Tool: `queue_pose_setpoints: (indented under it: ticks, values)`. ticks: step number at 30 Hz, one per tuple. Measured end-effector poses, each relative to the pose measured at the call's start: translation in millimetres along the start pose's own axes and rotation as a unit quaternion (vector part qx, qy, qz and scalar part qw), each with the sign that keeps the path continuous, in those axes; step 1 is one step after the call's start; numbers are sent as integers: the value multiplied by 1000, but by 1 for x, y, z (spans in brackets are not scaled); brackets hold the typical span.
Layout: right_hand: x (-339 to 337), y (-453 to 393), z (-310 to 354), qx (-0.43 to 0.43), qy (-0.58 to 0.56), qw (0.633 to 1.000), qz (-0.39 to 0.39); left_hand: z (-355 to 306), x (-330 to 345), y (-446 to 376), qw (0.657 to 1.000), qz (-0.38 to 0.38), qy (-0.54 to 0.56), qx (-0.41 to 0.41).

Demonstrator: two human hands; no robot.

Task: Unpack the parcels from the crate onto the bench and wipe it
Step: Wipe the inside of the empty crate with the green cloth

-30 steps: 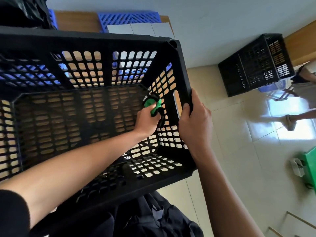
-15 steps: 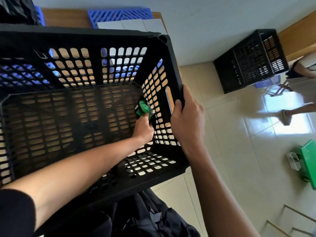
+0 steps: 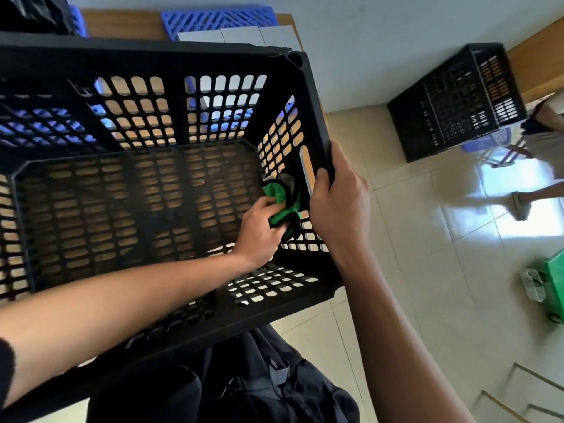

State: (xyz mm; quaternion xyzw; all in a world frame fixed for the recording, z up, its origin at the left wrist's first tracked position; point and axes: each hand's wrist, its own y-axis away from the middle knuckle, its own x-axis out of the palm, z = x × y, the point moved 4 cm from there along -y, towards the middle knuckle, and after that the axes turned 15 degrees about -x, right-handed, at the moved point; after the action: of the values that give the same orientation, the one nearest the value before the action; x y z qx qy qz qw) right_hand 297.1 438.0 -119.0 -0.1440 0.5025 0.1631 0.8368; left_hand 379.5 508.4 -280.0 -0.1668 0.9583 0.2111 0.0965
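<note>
A big black perforated crate [image 3: 171,61] fills the left and middle of the view, and nothing lies inside it. My left hand [image 3: 259,230] reaches into it and is closed on a green and black cloth [image 3: 282,203], pressed against the inner right wall near the bottom corner. My right hand [image 3: 338,206] grips the crate's right rim beside the handle slot. Grey flat parcels [image 3: 238,35] lie on the wooden bench [image 3: 122,24] behind the crate.
A blue plastic pallet [image 3: 219,18] rests on the bench. A second black crate [image 3: 457,99] stands on the tiled floor at right, near another person's legs [image 3: 537,193]. A green cart [image 3: 552,282] sits at the right edge. A dark bag [image 3: 244,380] lies below the crate.
My left hand with the cloth has shifted slightly along the right inner wall, rubbing it. My right hand keeps its grip on the rim.
</note>
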Motion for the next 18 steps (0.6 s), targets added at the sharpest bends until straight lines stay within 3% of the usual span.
queue_pose_setpoints:
  ticks: [4, 11, 15, 18]
  values:
    - [-3, 1, -8, -3, -42, 999, 10, -2, 6, -3, 1000, -31, -6, 0]
    - [-18, 34, -21, -12, -108, 992, 67, -20, -19, -4, 1000, 13, 6, 20]
    - [-26, 59, -29, 15, -127, 992, 19, -57, -24, 23, 995, 23, 48, 89]
    - [-26, 72, -33, 58, -174, 983, -31, -77, -19, 43, 993, 29, 76, 91]
